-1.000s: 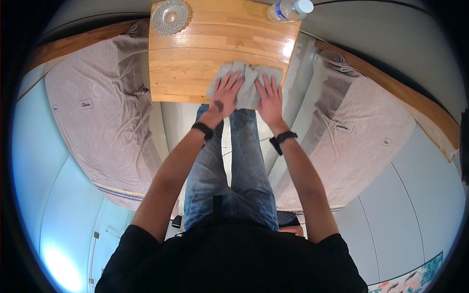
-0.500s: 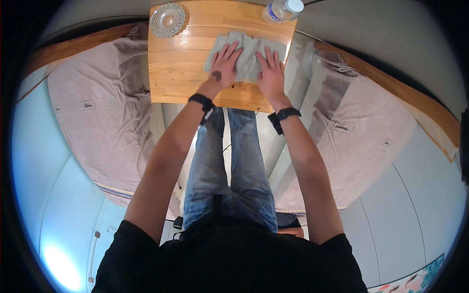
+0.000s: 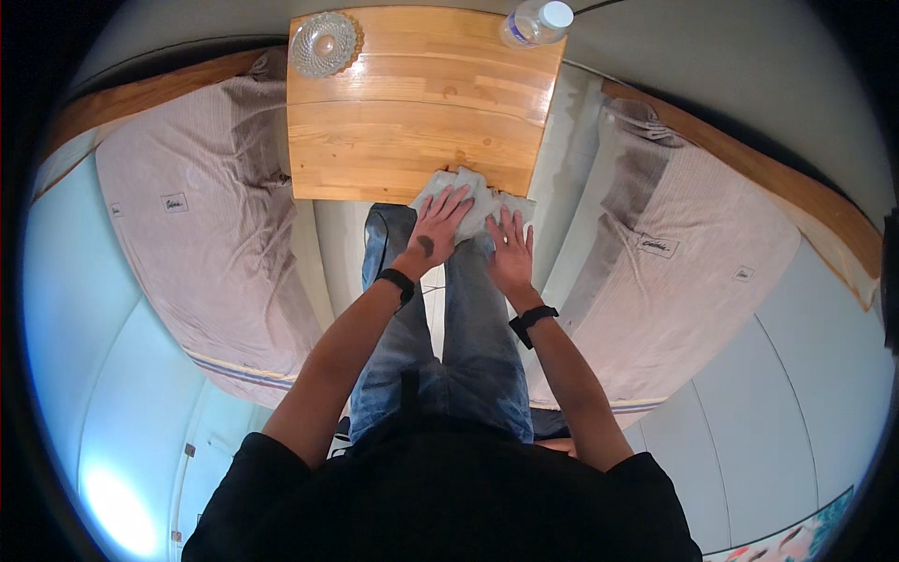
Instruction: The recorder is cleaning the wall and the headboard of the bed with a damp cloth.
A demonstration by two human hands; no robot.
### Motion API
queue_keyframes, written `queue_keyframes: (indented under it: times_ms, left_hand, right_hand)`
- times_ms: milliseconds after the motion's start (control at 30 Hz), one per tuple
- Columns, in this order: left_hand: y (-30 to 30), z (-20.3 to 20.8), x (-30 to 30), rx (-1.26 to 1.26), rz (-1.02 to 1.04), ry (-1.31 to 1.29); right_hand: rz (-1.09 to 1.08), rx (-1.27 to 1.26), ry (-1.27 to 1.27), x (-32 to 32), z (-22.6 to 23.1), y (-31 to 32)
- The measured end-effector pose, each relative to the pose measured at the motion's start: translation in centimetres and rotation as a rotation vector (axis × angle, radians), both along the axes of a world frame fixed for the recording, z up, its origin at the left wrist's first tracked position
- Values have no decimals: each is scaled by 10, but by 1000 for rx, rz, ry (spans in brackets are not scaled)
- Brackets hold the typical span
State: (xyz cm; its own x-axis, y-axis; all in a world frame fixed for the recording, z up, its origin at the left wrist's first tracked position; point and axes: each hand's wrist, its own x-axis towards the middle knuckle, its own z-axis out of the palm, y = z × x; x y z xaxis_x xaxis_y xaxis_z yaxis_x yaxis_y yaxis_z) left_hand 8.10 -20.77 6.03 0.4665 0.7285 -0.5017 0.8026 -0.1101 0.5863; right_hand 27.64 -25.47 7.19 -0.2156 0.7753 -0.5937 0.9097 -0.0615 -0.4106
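A crumpled grey cloth lies over the near edge of the wooden table, toward its right side, with part of it hanging past the edge. My left hand rests on the cloth's left part, fingers stretched out. On its right part sits my right hand, its fingers spread and its palm beyond the table edge. Both hands press from above rather than wrapping round the cloth. Each wrist wears a black band.
A round ribbed glass dish stands at the table's far left. A clear plastic bottle with a white cap is at the far right corner. Fabric-covered seats flank the table, one on the left and one on the right.
Both hands have drawn the cloth toward me, from the table's right middle to its near edge. The dish and the bottle have stayed in place on the table.
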Motion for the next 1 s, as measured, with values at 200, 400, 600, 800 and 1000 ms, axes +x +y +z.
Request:
queue_keyframes:
  times_ms: [200,400,600,800,1000]
  left_hand:
    - [44,-19,-13,106,-121,-117]
    - [99,-35,-37,218,-96,-199]
    - [142,-43,-102,217,-12,-181]
    - [152,-34,-208,180,50,-172]
    - [134,-33,-293,243,64,-118]
  right_hand:
    - [7,103,5,6,-16,26]
    - [13,220,-9,-15,-24,93]
    - [21,325,-76,-69,-31,142]
    - [-21,273,-67,-161,-35,169]
    - [49,327,37,-254,-39,174]
